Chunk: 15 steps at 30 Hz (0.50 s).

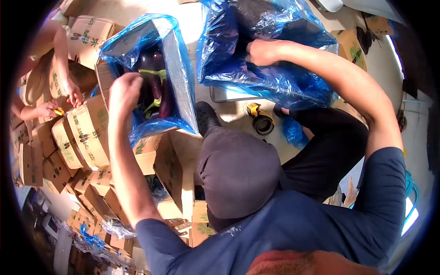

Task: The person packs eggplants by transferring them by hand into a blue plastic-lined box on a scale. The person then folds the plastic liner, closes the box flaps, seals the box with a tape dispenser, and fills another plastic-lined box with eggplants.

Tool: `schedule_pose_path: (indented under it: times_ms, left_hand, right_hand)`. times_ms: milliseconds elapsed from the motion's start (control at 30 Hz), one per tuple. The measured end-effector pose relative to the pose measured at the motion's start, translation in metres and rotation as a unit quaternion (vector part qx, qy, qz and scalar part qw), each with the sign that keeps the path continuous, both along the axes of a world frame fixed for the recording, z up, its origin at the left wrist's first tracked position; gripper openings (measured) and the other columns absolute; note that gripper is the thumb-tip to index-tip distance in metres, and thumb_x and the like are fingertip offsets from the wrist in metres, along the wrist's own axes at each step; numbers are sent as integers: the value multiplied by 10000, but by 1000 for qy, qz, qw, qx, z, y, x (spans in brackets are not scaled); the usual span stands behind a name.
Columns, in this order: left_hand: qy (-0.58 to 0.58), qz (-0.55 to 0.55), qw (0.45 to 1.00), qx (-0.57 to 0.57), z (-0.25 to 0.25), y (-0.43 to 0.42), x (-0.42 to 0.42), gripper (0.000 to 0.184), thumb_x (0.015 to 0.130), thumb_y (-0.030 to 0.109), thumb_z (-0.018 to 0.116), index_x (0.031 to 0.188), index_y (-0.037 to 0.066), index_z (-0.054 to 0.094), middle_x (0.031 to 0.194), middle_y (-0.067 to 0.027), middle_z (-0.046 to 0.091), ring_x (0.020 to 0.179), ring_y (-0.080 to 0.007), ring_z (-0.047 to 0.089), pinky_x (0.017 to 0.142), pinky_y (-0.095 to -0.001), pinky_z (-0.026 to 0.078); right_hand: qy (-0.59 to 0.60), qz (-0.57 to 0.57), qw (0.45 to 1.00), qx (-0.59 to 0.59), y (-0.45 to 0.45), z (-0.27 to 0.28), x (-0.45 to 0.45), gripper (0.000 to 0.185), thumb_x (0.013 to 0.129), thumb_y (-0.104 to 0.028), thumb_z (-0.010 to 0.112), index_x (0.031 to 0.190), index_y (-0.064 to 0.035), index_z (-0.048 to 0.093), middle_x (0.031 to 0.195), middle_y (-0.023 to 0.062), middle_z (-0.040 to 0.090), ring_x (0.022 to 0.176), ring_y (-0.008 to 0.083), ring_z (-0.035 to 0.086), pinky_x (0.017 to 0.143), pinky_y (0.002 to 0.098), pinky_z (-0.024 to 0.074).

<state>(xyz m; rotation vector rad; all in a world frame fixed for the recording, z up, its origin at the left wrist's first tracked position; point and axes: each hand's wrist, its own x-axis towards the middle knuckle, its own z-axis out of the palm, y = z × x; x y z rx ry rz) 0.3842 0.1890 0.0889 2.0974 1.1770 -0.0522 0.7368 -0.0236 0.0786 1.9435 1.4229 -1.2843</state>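
My left hand (pixel 124 94) is curled over the near-left side of a carton lined with blue plastic film (pixel 184 87). Inside it lie glossy dark purple eggplants (pixel 166 98) with green stems. The fingertips sit beside the upper stem; what they grip, if anything, is hidden. On the right, my right hand (pixel 265 52) reaches into a second, larger container lined with blue plastic (pixel 293 75). Its fingers are bent into a fist, and their tips are lost in the dark folds. A dark bulky shape (pixel 254 16) shows at that container's far side.
A yellow and black tape dispenser (pixel 261 119) lies on the floor by my feet. Printed cardboard cartons (pixel 89 133) are piled on the left. There, another person's hands (pixel 68 94) hold a small yellow tool (pixel 58 111) over a carton. Blue film (pixel 294 132) lies near my leg.
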Motion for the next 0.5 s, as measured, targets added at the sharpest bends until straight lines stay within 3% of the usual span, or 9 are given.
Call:
schedule_pose_path:
  times_ms: [67, 100, 133, 167, 200, 267, 367, 400, 500]
  left_hand:
    - [114, -133, 962, -208, -30, 2, 6, 345, 863, 316, 654, 939, 0, 768, 852, -223, 726, 807, -319, 710, 764, -431, 539]
    - [174, -179, 952, -176, -53, -5, 10, 400, 832, 350, 700, 986, -14, 760, 907, -240, 727, 867, -351, 717, 798, -436, 547]
    - [183, -214, 954, -103, -62, -20, 12, 512, 781, 363, 765, 983, -103, 703, 878, -238, 727, 847, -337, 722, 776, -436, 563]
    - [226, -228, 943, -88, -80, -31, 11, 672, 732, 426, 799, 1079, -131, 654, 1000, -304, 710, 967, -428, 703, 860, -473, 551]
    - [233, -226, 945, -49, -92, -40, 7, 802, 724, 443, 791, 1228, -142, 577, 1067, -323, 693, 1035, -447, 687, 908, -485, 541]
    - [236, -158, 956, -74, -83, -47, 15, 784, 711, 379, 806, 1262, -117, 554, 1114, -286, 700, 1066, -394, 686, 948, -430, 526]
    - [78, -68, 973, -207, -75, -38, -5, 727, 691, 303, 828, 1240, -97, 572, 1166, -211, 693, 1115, -315, 654, 996, -366, 490]
    - [3, -33, 957, -290, -53, -33, -7, 705, 672, 237, 841, 1256, -59, 578, 1204, -147, 665, 1138, -245, 616, 1032, -339, 450]
    - [-172, 55, 892, -415, 1, -18, -38, 729, 716, 258, 812, 1331, -26, 541, 1216, -147, 664, 1157, -258, 622, 1052, -385, 454]
  right_hand:
    - [56, 32, 998, 19, 3, 43, -7, 391, 1005, -291, 517, 1075, 54, 687, 986, 286, 703, 976, 428, 689, 858, 504, 538]
    - [62, 58, 993, 82, 2, 76, -13, 388, 1012, -305, 526, 1101, 39, 684, 965, 257, 710, 949, 408, 699, 863, 489, 538]
    - [69, 52, 989, 123, -1, 98, -16, 376, 1015, -297, 534, 1130, 34, 670, 966, 237, 716, 935, 394, 702, 863, 467, 539]
    - [76, 23, 983, 164, -8, 116, -17, 357, 1014, -285, 552, 1142, 28, 664, 953, 227, 715, 928, 374, 706, 844, 444, 547]
    - [93, 27, 962, 256, -16, 132, -15, 347, 1013, -274, 570, 1161, 29, 651, 941, 218, 716, 922, 365, 707, 828, 427, 550]
    - [85, -32, 953, 289, -30, 161, -11, 351, 1005, -289, 600, 1167, 15, 670, 948, 197, 722, 868, 340, 714, 777, 406, 559]
    - [88, -90, 935, 331, -60, 180, -2, 291, 990, -245, 639, 1149, -2, 667, 856, 150, 682, 769, 260, 678, 713, 358, 532]
    - [79, -99, 932, 338, -70, 182, 1, 280, 987, -233, 647, 1147, -4, 665, 831, 130, 667, 747, 232, 661, 701, 345, 523]
    - [79, -130, 923, 353, -87, 189, 0, 270, 981, -211, 664, 1156, -6, 662, 797, 83, 639, 719, 168, 619, 681, 312, 507]
